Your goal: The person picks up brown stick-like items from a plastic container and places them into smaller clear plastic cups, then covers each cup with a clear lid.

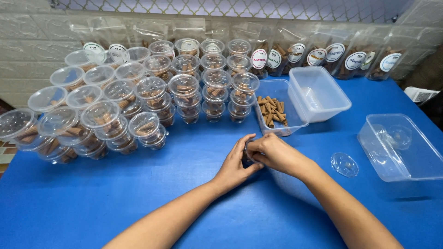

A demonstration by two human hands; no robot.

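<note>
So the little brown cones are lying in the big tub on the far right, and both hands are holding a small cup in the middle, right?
Not quite. The brown cones lie in the tub just behind the hands, as the head view shows. The far right tub holds no cones. The left hand and right hand do hold a small cup in the middle.

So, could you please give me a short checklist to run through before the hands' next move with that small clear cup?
1. Both hands on the cup: ok. The left hand and right hand close around the small clear cup.
2. Cup filled: cannot tell, the fingers hide its inside.
3. Loose lid within reach: ok. A clear round lid lies on the blue table to the right of the hands.
4. Cone supply: ok. Brown incense cones remain in the clear rectangular tub.
5. Stacks of lidded cups: ok, upright and apart from the hands.
</note>
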